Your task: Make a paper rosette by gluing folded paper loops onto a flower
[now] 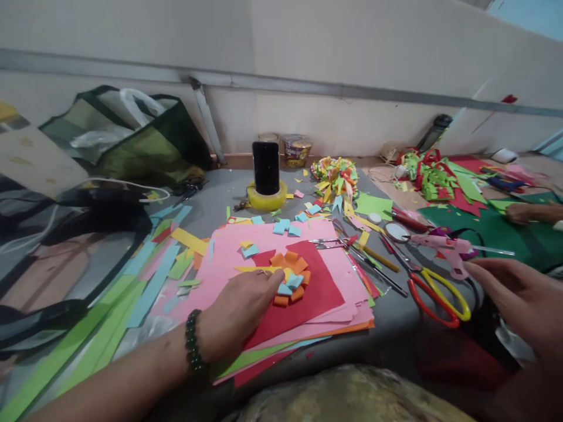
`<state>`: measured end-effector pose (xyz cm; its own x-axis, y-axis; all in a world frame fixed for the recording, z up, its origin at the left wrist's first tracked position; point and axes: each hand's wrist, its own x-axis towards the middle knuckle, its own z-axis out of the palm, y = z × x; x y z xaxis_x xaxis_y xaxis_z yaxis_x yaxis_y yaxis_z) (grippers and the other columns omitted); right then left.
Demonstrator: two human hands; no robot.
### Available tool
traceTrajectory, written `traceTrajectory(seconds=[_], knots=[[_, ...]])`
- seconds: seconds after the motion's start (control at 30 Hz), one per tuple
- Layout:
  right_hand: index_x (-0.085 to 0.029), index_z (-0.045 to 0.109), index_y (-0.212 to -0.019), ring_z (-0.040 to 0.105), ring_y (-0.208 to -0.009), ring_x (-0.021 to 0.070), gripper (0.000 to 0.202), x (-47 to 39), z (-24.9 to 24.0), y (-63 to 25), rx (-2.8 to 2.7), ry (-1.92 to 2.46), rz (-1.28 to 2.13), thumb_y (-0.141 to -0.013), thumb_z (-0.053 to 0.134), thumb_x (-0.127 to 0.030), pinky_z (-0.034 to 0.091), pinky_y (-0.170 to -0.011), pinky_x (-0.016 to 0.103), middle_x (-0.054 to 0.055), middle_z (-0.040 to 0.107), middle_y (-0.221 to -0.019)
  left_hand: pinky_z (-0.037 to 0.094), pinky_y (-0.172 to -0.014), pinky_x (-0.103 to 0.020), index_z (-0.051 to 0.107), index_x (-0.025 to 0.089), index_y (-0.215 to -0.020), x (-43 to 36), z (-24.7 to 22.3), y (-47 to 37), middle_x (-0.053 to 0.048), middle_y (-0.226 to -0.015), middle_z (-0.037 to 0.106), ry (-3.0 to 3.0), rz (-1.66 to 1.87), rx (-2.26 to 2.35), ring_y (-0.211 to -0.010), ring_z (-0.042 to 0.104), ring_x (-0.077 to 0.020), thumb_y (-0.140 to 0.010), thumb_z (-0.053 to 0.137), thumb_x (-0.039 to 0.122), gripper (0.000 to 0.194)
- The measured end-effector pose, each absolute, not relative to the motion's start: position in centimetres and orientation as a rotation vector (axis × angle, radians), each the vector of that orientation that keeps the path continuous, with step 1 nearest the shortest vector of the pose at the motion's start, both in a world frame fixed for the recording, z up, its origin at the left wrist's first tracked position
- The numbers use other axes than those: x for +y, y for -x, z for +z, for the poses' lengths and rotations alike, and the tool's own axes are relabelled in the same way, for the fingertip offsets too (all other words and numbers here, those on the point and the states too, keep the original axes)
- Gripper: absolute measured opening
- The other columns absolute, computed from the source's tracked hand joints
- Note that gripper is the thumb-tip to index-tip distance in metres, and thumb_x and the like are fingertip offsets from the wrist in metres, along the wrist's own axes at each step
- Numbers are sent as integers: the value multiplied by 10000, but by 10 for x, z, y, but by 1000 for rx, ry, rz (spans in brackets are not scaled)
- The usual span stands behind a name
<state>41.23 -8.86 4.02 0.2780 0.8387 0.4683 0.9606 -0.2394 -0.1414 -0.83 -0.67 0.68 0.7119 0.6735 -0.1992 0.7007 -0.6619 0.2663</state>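
My left hand point(241, 308), with a green bead bracelet, is closed at the left side of an orange paper flower point(300, 268). Its fingertips press at the flower's centre, where small light-blue loops point(291, 285) and some yellow show. A yellow paper strip point(246, 269) juts out by my knuckles. The flower rests on a red paper sheet point(323, 293) over stacked pink sheets point(229, 240). At the right, my right hand point(514, 299) has its visible fingers stretched out by the handle of a pink glue gun point(457, 252); whether they touch is unclear.
Scissors with red and yellow handles point(440, 296) lie near the glue gun. A phone point(266, 168) stands in a yellow tape roll point(266, 197). Green paper strips point(83, 340) cover the left. Behind are a paper-strip bundle point(336, 176) and a bag point(136, 140). Another person's hand point(521, 213) is far right.
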Motion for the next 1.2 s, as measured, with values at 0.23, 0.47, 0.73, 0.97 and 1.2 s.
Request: traceTrajectory(seconds=[0.23,0.47,0.73,0.97,1.2], knots=[[-223,703,-927,688,-933,215,128,15,45,-251,-2261,1454,349,-902,610,-308,526,-828,333,70,753,-995,500,-692,-327,561,188,-1052,-2,4,6,-92,-857,715,-2661,-112,1169,-816,701,-264,-913,427,139,199],[-190,683,-1010,653,-864,190,232,97,10,-199,-2182,1763,675,-786,709,-132,478,-737,273,61,721,-956,507,-654,-315,612,174,-991,-1,5,6,-85,-813,735,-2650,-15,1201,-752,709,-245,-906,432,181,199],[-159,691,-973,518,-584,99,244,99,9,-212,-2107,1716,751,-746,646,-78,396,-582,222,-38,617,-675,481,-616,-311,635,161,-1023,2,8,9,-87,-760,724,-2582,-12,1236,-703,695,-249,-936,429,202,227],[-177,629,-771,506,-552,104,129,70,37,-218,-1754,1333,1160,-676,666,-255,396,-544,239,-50,556,-601,490,-648,-296,615,199,-1190,5,5,11,-62,-869,763,-2428,251,1317,-780,707,-229,-931,488,271,297],[-208,547,-725,545,-613,108,163,25,25,-184,-1776,1054,1071,-764,677,-298,466,-583,243,-17,598,-691,514,-701,-272,662,160,-942,14,7,11,-52,-886,720,-1734,791,1003,-773,630,-161,-880,599,447,301]])
